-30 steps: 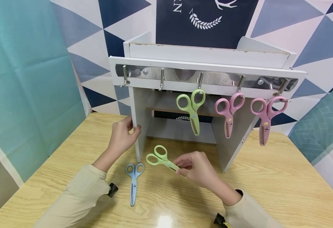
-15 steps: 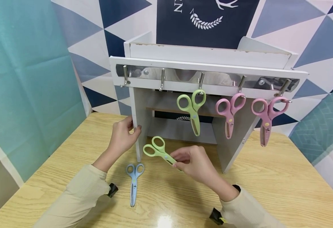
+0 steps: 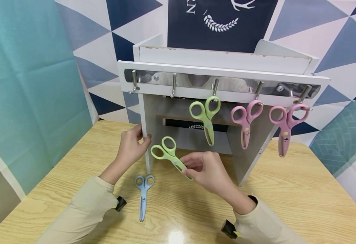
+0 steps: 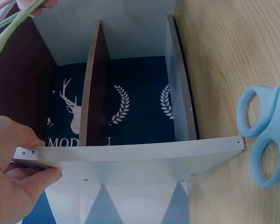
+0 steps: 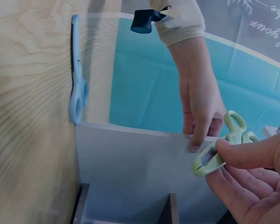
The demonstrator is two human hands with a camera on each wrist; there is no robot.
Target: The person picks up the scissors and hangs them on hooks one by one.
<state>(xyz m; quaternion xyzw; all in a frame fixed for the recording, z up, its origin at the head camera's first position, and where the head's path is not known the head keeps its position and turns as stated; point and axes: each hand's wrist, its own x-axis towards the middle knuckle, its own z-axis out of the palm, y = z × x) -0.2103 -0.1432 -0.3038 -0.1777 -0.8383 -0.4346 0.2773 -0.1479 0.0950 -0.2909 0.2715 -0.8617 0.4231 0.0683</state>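
Note:
My left hand (image 3: 132,144) grips the left side panel (image 4: 144,156) of a white shelf unit, thumb on one face and fingers on the other. In my right hand (image 3: 209,171) a pair of green scissors (image 3: 172,157) is pinched by the blades, handle loops up and to the left, held above the table in front of the shelf. Blue scissors (image 3: 143,196) lie on the table below the left panel, loops toward the shelf. Another pair of green scissors (image 3: 207,122) hangs by one loop from the middle hook.
Two pairs of pink scissors, the inner pink scissors (image 3: 245,123) and outer pink scissors (image 3: 285,128), hang on the right hooks. The two left hooks, including the leftmost hook (image 3: 134,81), bear nothing. A wooden table (image 3: 302,200) carries the shelf.
My right hand has lifted the green scissors slightly up and to the left, tipping the loops higher. The left hand keeps its grip on the panel.

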